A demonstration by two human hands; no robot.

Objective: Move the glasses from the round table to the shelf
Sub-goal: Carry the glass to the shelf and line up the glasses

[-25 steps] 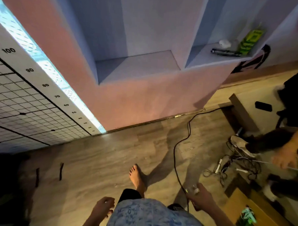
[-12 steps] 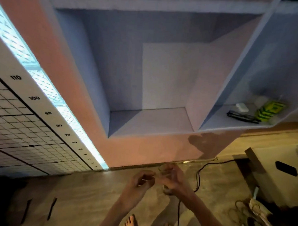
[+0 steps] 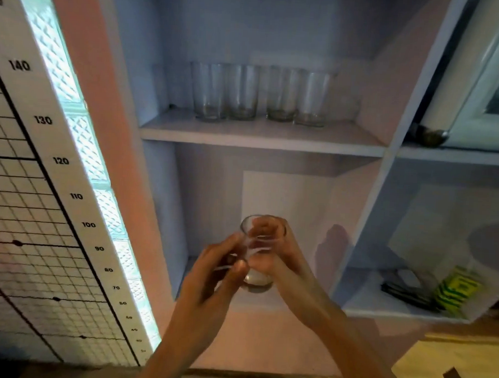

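A clear drinking glass [image 3: 258, 246] is held upright in front of the lower shelf compartment. My right hand [image 3: 279, 256] wraps around it from the right, and my left hand [image 3: 219, 269] touches its left side with the fingertips. Several clear glasses [image 3: 261, 93] stand in a row at the back of the upper shelf board [image 3: 262, 133], above my hands. The round table is out of view.
A height chart with numbers [image 3: 40, 179] and a lit glass-block strip [image 3: 81, 141] stand to the left. The right compartment holds a yellow-green packet [image 3: 456, 292] and a dark flat object [image 3: 406, 293]. A dark bowl [image 3: 429, 135] sits on the upper right shelf.
My view has risen from the floor to the shelf. My right hand lifted the glass from hip height to chest height, and my left hand came up to join it.
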